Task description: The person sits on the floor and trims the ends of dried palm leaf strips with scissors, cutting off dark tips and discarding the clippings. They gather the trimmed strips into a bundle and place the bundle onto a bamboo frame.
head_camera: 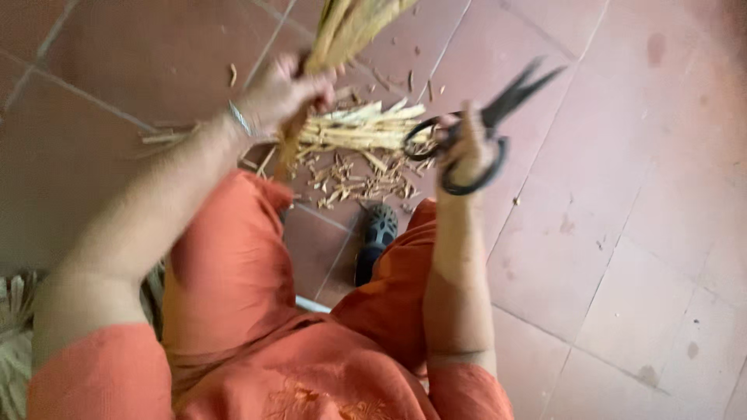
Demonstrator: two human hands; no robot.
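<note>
My left hand (282, 92) grips a bundle of pale dried stalks (342, 31) that runs up out of the top of the view, with its lower end poking out below my fist. My right hand (465, 140) holds a pair of black scissors (486, 117) by the loops, blades pointing up and to the right, away from the bundle. A silver bangle (240, 118) sits on my left wrist. Between my hands on the floor lies a pile of cut stalks (359, 128) with several short trimmings (358, 179) scattered below it.
The floor is reddish tile (622, 233) with grey joints. My knees in orange cloth (233, 264) fill the lower middle, and a dark perforated shoe (377, 237) rests between them. More pale dried material (14, 342) lies at the lower left edge.
</note>
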